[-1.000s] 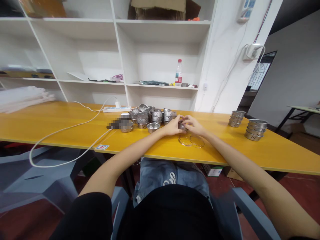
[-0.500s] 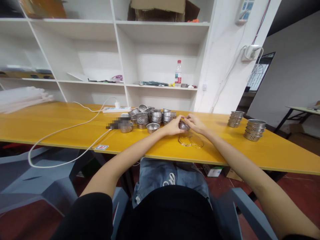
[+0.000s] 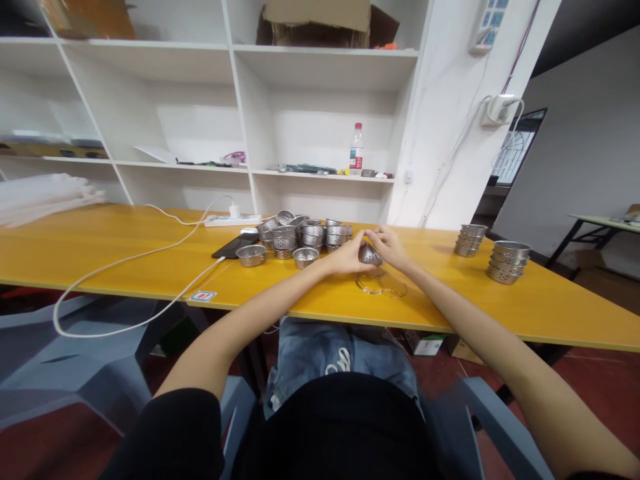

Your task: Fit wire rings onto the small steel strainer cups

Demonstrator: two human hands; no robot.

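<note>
Between both hands, above the yellow table, is a small perforated metal cup (image 3: pixel 370 255), tilted. My left hand (image 3: pixel 349 256) is closed around its left side. My right hand (image 3: pixel 390 247) has its fingers pinched at the cup's upper right rim; the fingertips of both hands nearly meet there. Just below the hands, thin wire rings (image 3: pixel 383 287) lie on the table. To the left stands a pile of similar perforated metal cups (image 3: pixel 313 233), with a single cup (image 3: pixel 305 257) in front of it and another cup (image 3: pixel 251 255) further left.
Two stacks of cups stand at the right, a nearer stack (image 3: pixel 508 262) and a farther stack (image 3: pixel 470 240). A black phone (image 3: pixel 231 248) with a white cable (image 3: pixel 145 327) lies left of the pile. Behind the table (image 3: pixel 440 303) rises a white shelf unit (image 3: pixel 320 175) holding a bottle (image 3: pixel 356 152).
The cup in my hands has tilted further, showing more of its perforated surface. My hands have stayed almost in the same spot.
</note>
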